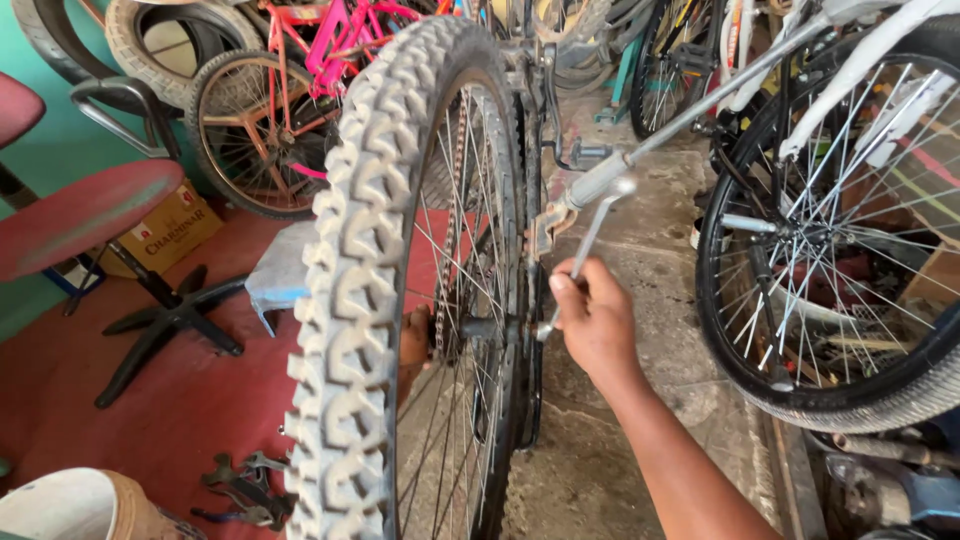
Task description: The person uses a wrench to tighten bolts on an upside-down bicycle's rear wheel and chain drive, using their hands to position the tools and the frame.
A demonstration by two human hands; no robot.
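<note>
Bikes crowd a red-floored workshop. Right hand [597, 318] grips a spanner [585, 252] at the wheel [400, 290] axle; left hand [413, 345], mostly hidden behind the spokes, grip unclear.

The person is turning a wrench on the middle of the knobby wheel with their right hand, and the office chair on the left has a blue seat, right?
Nearly. The chair has a dark red seat, not blue, as the head view shows. The rest holds: the right hand grips a metal wrench set at the hub of the knobby wheel. The left hand is mostly hidden behind that wheel.
</note>
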